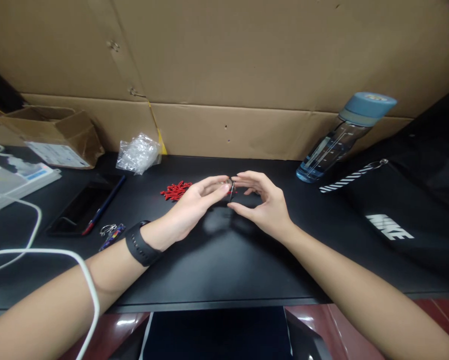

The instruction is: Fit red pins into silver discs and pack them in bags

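Note:
A thin, shiny ring-like piece [231, 191], seen nearly edge-on, is held up above the black table. Thumb and fingers of my left hand [196, 205] pinch it from the left side. My right hand [267, 205] curves around from the right, its thumb at the lower edge of the piece and its forefinger at the top edge. What exactly the piece is cannot be made out. Behind my left hand lies a heap of small red pieces [175, 190], partly covered by the fingers; a bit of red also shows just behind the ring-like piece.
On the left are a phone [87, 205], a keyring [112, 235], a white cable [40, 250], a plastic case [18, 187] and a cardboard box [59, 137]. A crumpled clear bag [139, 154] lies at the back. A water bottle [337, 142] and a black bag [400, 200] stand right.

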Demonstrator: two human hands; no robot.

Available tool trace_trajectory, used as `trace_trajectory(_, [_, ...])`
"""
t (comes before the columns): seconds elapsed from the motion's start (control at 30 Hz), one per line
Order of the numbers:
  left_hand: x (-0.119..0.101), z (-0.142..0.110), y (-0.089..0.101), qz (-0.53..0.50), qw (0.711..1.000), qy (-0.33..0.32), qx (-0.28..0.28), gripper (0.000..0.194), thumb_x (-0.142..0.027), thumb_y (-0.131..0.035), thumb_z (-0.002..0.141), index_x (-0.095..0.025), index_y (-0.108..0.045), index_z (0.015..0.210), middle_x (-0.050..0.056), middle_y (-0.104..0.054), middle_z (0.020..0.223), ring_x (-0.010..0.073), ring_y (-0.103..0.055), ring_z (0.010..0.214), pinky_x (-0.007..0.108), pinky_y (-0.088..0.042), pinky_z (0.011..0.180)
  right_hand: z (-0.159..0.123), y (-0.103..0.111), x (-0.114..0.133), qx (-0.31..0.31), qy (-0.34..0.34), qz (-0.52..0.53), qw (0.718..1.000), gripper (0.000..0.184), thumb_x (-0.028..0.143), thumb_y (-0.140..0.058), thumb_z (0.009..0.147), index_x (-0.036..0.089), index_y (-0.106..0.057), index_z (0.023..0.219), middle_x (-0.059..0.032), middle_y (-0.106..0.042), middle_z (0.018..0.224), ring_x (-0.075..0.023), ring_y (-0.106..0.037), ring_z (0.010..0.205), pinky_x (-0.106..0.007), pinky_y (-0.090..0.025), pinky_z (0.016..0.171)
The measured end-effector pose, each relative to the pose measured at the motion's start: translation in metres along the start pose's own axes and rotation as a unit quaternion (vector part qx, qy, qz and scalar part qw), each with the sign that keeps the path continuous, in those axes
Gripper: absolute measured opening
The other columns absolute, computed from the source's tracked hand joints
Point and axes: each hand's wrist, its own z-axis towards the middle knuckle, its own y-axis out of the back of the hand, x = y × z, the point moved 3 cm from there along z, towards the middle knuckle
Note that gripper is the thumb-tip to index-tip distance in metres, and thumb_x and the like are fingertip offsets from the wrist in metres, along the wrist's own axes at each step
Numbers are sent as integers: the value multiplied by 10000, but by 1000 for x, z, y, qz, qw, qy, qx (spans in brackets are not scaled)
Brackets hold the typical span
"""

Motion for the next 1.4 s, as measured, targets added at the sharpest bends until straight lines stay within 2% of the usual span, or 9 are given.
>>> trace_trajectory(0.13, [3, -2, -3, 0, 999, 6, 49, 451, -338, -780, 928, -219, -678, 1351, 118, -746, 1305, 251, -677, 1280, 433, -521, 1132, 0, 0, 4, 3, 35, -33, 999, 543, 284, -854, 830, 322, -631, 1324, -67, -718, 1313, -287, -710, 1205, -433, -606, 932])
trace_trajectory(0.3, [2, -1, 2, 64, 997, -37, 30, 553, -259, -800, 884, -243, -624, 1408, 129, -689, 1404, 265, -676, 1279, 490, -534, 1138, 4, 2, 2, 23, -2, -61, 998, 604, 273, -815, 841, 313, -563, 1389, -93, -674, 1366, -292, -665, 1226, -441, -593, 920])
trace_trajectory(0.47, [2, 0, 3, 115, 986, -113, 34, 481, -182, -802, 837, -247, -675, 1297, 107, -646, 1438, 276, -637, 1329, 465, -598, 1076, 7, 2, -15, 40, -61, -12, 997, 96, 328, -698, 959, 256, -709, 1021, -86, -700, 1202, -262, -672, 1149, -412, -594, 877])
trace_trajectory(0.63, [5, -4, 0, 163, 970, -173, 48, 422, -139, -718, 889, -257, -686, 1293, 113, -605, 1460, 269, -625, 1339, 442, -626, 1045, 6, -6, -22, 87, -82, 57, 991, 159, 393, -720, 961, 253, -744, 1031, -93, -688, 1255, -264, -659, 1197, -420, -584, 920])
trace_trajectory(0.8, [-1, -10, -2, 284, 922, -256, 59, 435, -72, -625, 936, -269, -688, 1319, 119, -597, 1473, 277, -566, 1416, 473, -578, 1115, 7, -7, -23, 100, -87, 80, 988, 219, 448, -715, 965, 238, -745, 1019, -106, -666, 1298, -263, -648, 1215, -423, -574, 939])
trace_trajectory(0.93, [-4, -12, -4, 330, 898, -285, 56, 436, -67, -601, 958, -267, -669, 1339, 120, -608, 1468, 270, -574, 1409, 503, -528, 1166, 7, -6, -22, 104, -89, 97, 986, 199, 426, -721, 957, 228, -733, 949, -104, -651, 1293, -256, -649, 1191, -418, -564, 945])
trace_trajectory(1.13, [-5, -14, -8, 329, 895, -294, 63, 399, -56, -606, 933, -253, -671, 1274, 108, -632, 1407, 250, -593, 1373, 451, -550, 1131, 9, -4, -17, 115, -76, 80, 987, 94, 267, -699, 909, 214, -677, 835, -92, -642, 1256, -257, -626, 1205, -438, -512, 1015])
trace_trajectory(1.3, [-4, -10, -3, 305, 912, -274, 33, 386, -53, -626, 859, -233, -636, 1200, 101, -623, 1322, 242, -622, 1286, 385, -627, 988, 12, 3, -18, 86, -98, 49, 990, 91, 247, -690, 890, 211, -676, 808, -90, -654, 1259, -252, -640, 1162, -395, -519, 929])
trace_trajectory(1.4, [-1, -6, 1, 302, 917, -259, 30, 398, -68, -642, 842, -229, -603, 1204, 101, -604, 1306, 237, -631, 1244, 374, -636, 962, 13, 7, -16, 79, -77, -14, 994, 78, 227, -684, 881, 219, -683, 803, -86, -667, 1251, -260, -642, 1154, -405, -504, 928])
